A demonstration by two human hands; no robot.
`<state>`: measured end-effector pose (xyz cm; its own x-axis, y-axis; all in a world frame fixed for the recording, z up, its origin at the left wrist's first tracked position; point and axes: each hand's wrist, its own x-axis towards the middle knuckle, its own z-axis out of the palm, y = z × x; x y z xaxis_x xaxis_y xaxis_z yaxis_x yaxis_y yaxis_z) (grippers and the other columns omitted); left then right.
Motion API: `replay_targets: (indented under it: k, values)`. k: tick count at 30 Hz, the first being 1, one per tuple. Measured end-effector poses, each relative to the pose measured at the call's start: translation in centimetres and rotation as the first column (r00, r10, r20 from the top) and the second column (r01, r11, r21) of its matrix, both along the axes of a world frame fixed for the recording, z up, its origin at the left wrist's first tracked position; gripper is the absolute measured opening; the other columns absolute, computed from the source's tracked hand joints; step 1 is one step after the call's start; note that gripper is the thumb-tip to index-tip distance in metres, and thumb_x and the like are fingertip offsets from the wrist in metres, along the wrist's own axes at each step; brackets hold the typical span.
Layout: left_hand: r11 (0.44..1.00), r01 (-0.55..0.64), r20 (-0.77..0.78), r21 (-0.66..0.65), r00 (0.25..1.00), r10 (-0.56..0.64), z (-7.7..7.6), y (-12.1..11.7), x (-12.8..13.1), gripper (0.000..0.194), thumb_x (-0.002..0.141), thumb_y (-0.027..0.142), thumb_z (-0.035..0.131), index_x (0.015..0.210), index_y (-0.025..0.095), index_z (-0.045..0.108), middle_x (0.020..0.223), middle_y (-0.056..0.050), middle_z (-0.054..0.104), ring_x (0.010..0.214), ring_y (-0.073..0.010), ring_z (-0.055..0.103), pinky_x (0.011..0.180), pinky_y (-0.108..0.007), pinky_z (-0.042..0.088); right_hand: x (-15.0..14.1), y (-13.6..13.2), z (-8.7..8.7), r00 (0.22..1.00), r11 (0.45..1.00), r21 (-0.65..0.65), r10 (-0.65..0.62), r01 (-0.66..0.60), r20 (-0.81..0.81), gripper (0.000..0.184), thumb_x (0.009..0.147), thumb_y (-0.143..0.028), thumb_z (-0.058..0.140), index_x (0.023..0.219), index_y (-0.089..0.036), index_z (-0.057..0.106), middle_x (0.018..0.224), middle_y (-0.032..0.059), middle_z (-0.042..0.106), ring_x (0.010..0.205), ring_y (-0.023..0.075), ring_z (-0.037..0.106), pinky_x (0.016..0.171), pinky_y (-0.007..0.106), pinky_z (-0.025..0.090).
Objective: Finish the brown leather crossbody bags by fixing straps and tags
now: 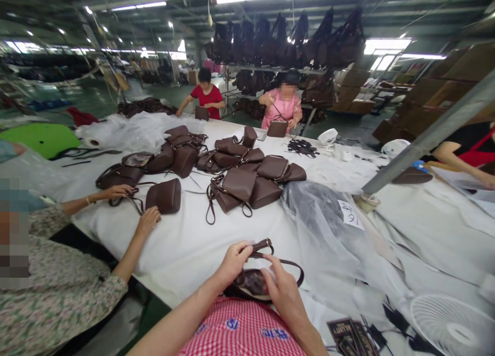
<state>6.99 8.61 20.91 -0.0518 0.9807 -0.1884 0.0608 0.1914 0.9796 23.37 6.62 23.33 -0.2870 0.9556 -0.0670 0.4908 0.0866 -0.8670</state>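
Note:
In front of my body a brown handbag (252, 282) lies with its dark opening facing up. My left hand (234, 261) is closed on its brown strap (264, 244), thumb on top, and a metal buckle shows near the strap's bend. My right hand (281, 284) grips the bag at its right side, index finger by the strap and thumb at the opening. A strap loop (298, 269) curves out beyond my right hand. The bag's lower part is hidden by my hands and the checked apron (240, 327).
Beyond lies a pile of brown handbags (234, 183). At left, a co-worker's hands (149, 219) handle another bag (164, 196). Right of me are a clear plastic bag (323, 227), dark printed tags (352, 336) and a white fan (450, 320). A slanted metal pole (429, 134) crosses the right side.

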Motion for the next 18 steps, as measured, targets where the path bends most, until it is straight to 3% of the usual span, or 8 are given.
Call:
replay_targets:
  k: [3,5,7,10,12,14,16,18]
  values:
    - [0.997,0.081,0.015,0.020,0.997,-0.081,0.0,-0.4,0.1,0.030,0.081,0.034,0.051,0.089,0.012,0.070,0.071,-0.001,0.060,0.067,-0.0137,0.051,0.065,-0.025,0.041,0.1,0.1,1.9,0.983,0.979,0.090,0.179,-0.181,0.035,0.025,0.084,-0.030,0.051,0.103,-0.021,0.064,0.085,0.0039,0.069,0.070,0.0177,0.063,0.071,0.029,0.047]
    - [0.996,0.089,-0.015,0.005,0.996,-0.089,0.1,-0.7,0.1,0.028,0.080,0.034,0.051,0.078,0.011,0.068,0.068,-0.001,0.059,0.066,-0.0136,0.051,0.062,-0.024,0.040,0.1,0.2,2.5,0.956,0.957,0.024,0.290,-0.290,-0.039,0.038,0.077,-0.023,0.057,0.115,-0.022,0.062,0.094,0.0030,0.069,0.077,0.0171,0.063,0.073,0.028,0.048]
    - [0.997,0.078,-0.065,-0.003,0.995,-0.078,0.4,-0.9,0.0,0.029,0.080,0.034,0.050,0.070,0.011,0.066,0.063,0.000,0.057,0.063,-0.0131,0.049,0.060,-0.023,0.038,0.2,0.3,2.5,0.939,0.944,-0.041,0.321,-0.328,-0.127,0.047,0.077,-0.021,0.058,0.124,-0.023,0.058,0.096,0.0025,0.069,0.080,0.0173,0.063,0.075,0.028,0.049]
    - [0.994,0.107,-0.110,0.006,0.988,-0.106,1.2,-1.3,0.0,0.029,0.081,0.032,0.049,0.068,0.012,0.066,0.062,0.001,0.058,0.064,-0.0129,0.050,0.061,-0.023,0.038,0.4,0.6,2.3,0.965,0.977,-0.017,0.209,-0.214,-0.160,0.023,0.085,-0.030,0.053,0.100,-0.023,0.069,0.086,0.0040,0.068,0.080,0.0185,0.063,0.074,0.029,0.049]
    - [0.991,0.133,-0.123,0.009,0.984,-0.131,1.7,-1.5,0.2,0.029,0.081,0.030,0.049,0.071,0.012,0.068,0.065,0.000,0.061,0.065,-0.0131,0.052,0.063,-0.022,0.040,0.4,0.9,2.1,0.973,0.993,-0.005,0.111,-0.114,-0.205,0.025,0.086,-0.038,0.054,0.078,-0.021,0.069,0.078,0.0049,0.066,0.073,0.0174,0.061,0.066,0.027,0.049]
    - [0.989,0.145,-0.142,0.017,0.980,-0.141,2.2,-1.7,0.5,0.029,0.082,0.029,0.048,0.075,0.013,0.071,0.070,-0.001,0.065,0.068,-0.0141,0.055,0.066,-0.023,0.042,0.3,1.0,1.8,0.954,0.988,-0.135,0.030,-0.073,-0.298,0.032,0.084,-0.047,0.055,0.071,-0.019,0.063,0.067,0.0028,0.062,0.055,0.0124,0.054,0.049,0.022,0.042]
    - [0.987,0.155,-0.155,0.037,0.977,-0.148,2.5,-1.9,0.8,0.028,0.082,0.028,0.048,0.082,0.013,0.072,0.077,-0.002,0.069,0.074,-0.0154,0.058,0.071,-0.023,0.044,0.1,1.0,1.5,0.931,0.938,-0.333,-0.034,-0.097,-0.365,0.036,0.082,-0.052,0.056,0.074,-0.018,0.058,0.055,-0.0013,0.058,0.037,0.0066,0.040,0.036,0.019,0.028]
    - [0.981,0.178,-0.161,0.073,0.973,-0.164,2.6,-2.1,0.8,0.027,0.083,0.025,0.048,0.091,0.014,0.072,0.084,-0.003,0.070,0.080,-0.0159,0.061,0.075,-0.023,0.045,-0.2,0.8,1.2,0.918,0.891,-0.442,-0.088,-0.102,-0.388,0.039,0.078,-0.056,0.058,0.080,-0.017,0.053,0.050,-0.0033,0.058,0.030,0.0042,0.034,0.033,0.016,0.020]
